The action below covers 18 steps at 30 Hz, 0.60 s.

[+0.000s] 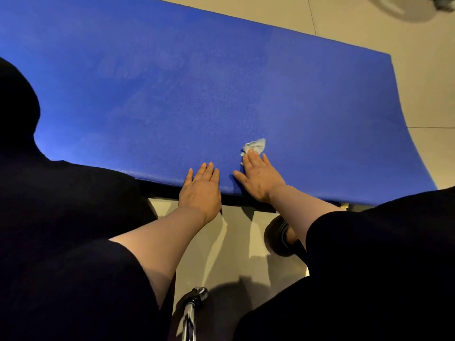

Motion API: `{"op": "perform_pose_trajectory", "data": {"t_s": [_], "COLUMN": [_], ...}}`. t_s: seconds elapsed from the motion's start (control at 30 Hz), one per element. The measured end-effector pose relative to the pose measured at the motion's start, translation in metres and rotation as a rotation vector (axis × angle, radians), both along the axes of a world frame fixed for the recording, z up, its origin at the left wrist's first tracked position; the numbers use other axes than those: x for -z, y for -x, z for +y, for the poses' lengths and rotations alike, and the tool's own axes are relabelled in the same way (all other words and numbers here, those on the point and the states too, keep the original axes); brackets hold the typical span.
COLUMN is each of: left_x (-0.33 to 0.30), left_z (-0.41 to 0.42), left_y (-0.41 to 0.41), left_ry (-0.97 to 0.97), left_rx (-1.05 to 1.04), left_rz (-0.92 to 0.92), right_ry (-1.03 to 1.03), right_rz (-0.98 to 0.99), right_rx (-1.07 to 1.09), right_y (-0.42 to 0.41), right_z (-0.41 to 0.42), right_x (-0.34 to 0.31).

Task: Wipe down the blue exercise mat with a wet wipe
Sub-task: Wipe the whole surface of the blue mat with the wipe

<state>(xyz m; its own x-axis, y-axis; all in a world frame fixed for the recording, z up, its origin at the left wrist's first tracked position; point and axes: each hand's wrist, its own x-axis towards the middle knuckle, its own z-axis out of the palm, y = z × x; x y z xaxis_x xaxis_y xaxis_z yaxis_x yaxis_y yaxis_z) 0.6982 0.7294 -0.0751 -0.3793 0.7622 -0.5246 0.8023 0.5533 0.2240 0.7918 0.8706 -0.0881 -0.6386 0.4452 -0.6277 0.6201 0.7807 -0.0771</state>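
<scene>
The blue exercise mat (197, 94) stretches wide ahead of both my hands, lying on a pale tiled floor (369, 25). Its near edge runs just under my wrists, and its short end lies well off to the right of my right hand, where the tiles show again. Beyond my fingertips there is a long open sweep of blue, with faint paler smears up and to the left of my left hand.

My right hand (258, 178) lies flat on the mat with fingers straight and slightly spread, pressing down on the wet wipe (256, 145). The wipe is a crumpled white wad, mostly under my fingertips, with its bunched end sticking out just past them, away from me.

My left hand (200, 190) sits just beside the right, also flat and relaxed, fingers straight and together, palm resting over the mat's near edge with the fingertips on the blue. It holds nothing.

Below my wrists, between my black-clad knees (73, 279), is bare floor. Under my right forearm a dark shoe (278, 236) rests on the tiles close to the mat's edge. Nearer to me, below my left forearm, a shiny metal tube with a black fitting (194, 301) pokes up; I cannot tell what it belongs to.
</scene>
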Motion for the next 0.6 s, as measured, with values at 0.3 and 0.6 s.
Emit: {"op": "perform_pose_trajectory", "data": {"t_s": [0.3, 0.6], "left_x": [-0.005, -0.008], "left_z": [-0.013, -0.032], "left_y": [-0.001, -0.007], "left_ry": [-0.012, 0.009], "left_rx": [0.030, 0.064], "left_rz": [0.017, 0.113], "right_ry": [-0.107, 0.014], "right_rz": [-0.073, 0.084], "right_rx": [0.023, 0.026], "right_y": [-0.019, 0.021], "right_z": [0.006, -0.059], "right_x": [-0.010, -0.006]}}
